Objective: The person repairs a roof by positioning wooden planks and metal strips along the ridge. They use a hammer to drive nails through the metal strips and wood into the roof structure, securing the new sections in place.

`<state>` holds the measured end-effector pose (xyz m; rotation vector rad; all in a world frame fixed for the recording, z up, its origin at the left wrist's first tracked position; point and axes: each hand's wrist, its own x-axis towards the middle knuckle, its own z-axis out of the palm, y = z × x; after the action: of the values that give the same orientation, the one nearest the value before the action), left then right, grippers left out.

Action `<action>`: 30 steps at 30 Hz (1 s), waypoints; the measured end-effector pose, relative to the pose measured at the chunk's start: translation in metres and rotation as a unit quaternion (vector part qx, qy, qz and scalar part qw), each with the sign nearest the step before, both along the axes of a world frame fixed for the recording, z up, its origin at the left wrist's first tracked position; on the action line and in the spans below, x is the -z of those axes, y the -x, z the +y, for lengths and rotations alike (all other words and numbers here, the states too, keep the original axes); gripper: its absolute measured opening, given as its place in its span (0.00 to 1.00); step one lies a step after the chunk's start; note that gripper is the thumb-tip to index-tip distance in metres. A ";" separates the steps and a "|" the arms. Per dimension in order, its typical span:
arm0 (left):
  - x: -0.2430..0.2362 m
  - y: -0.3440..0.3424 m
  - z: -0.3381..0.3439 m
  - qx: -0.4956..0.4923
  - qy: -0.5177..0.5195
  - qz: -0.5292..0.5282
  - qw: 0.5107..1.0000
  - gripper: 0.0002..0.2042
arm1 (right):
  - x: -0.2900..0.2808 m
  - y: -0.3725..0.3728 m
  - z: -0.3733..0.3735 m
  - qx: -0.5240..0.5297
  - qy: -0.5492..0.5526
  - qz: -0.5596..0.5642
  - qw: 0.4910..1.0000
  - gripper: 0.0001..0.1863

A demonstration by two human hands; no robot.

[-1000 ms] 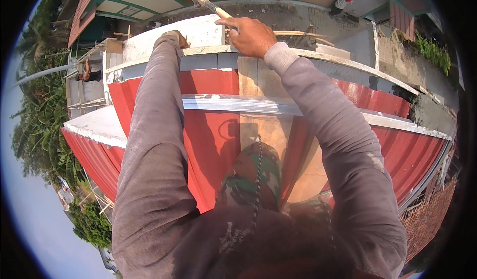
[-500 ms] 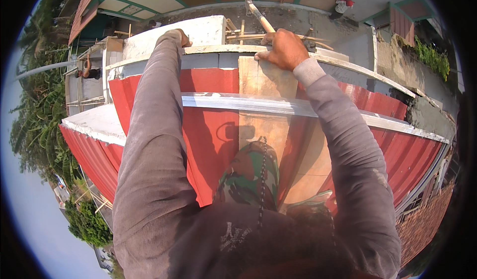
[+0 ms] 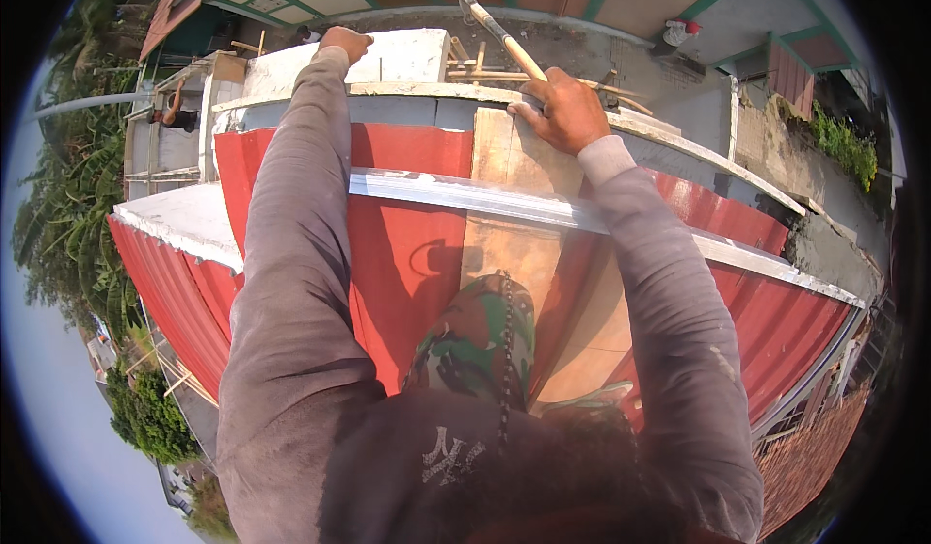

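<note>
My right hand point(image 3: 564, 110) is closed round the pale wooden handle of a claw hammer point(image 3: 504, 40), whose metal head points up and forward over the ground beyond. Below that hand is the pale wooden batten point(image 3: 460, 91) along the roof edge. At the far edge of the white slab point(image 3: 412, 64), my left hand point(image 3: 345, 44) has its fingers closed; what they hold, if anything, is too small to tell. A thin upright pin, perhaps a nail, stands on the slab near it.
Red corrugated sheets point(image 3: 407, 263), plywood boards point(image 3: 495, 253) and a silver metal bar point(image 3: 475, 200) lie beneath me. A co-worker point(image 3: 179, 108) is on the structure at left; another person point(image 3: 679, 35) in red headwear is on the ground beyond. Bamboo poles point(image 3: 485, 75) lie below the roof edge.
My right hand has moved right and slightly down, with the hammer following. My left hand has moved forward to the slab's far edge.
</note>
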<state>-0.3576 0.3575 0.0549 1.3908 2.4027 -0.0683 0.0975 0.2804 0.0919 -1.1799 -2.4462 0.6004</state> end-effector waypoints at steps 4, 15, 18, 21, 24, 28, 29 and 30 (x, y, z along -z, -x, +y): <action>-0.069 -0.063 -0.052 -0.202 -0.348 0.000 0.915 0.26 | 0.003 -0.019 0.004 0.019 -0.013 -0.024 0.999 0.18; -0.049 -0.107 -0.118 -0.398 -0.143 -0.180 0.888 0.54 | -0.004 -0.009 0.001 0.016 -0.005 -0.012 1.000 0.18; -0.027 -0.078 -0.103 -0.368 -0.072 -0.186 0.908 0.48 | -0.001 -0.007 0.002 0.007 -0.024 0.004 1.000 0.19; -0.018 -0.066 -0.104 -0.363 -0.071 -0.230 0.900 0.35 | 0.004 -0.011 0.003 0.006 -0.024 0.001 1.000 0.19; -0.018 -0.060 -0.105 -0.371 -0.084 -0.296 0.876 0.31 | -0.001 -0.011 0.003 0.014 -0.013 -0.001 1.000 0.18; -0.016 -0.069 -0.104 -0.400 -0.120 -0.341 0.842 0.29 | 0.000 -0.011 0.002 0.017 -0.008 -0.001 1.000 0.19; -0.018 -0.072 -0.103 -0.410 -0.129 -0.340 0.837 0.28 | 0.001 -0.011 0.003 0.015 -0.008 0.004 1.000 0.19; -0.026 -0.072 -0.105 -0.381 -0.111 -0.343 0.851 0.30 | 0.002 -0.012 0.003 0.018 0.002 -0.006 1.000 0.19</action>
<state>-0.2854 0.2529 0.0804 0.3113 2.1561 0.7887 0.1098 0.2833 0.0899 -1.2296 -2.4287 0.5893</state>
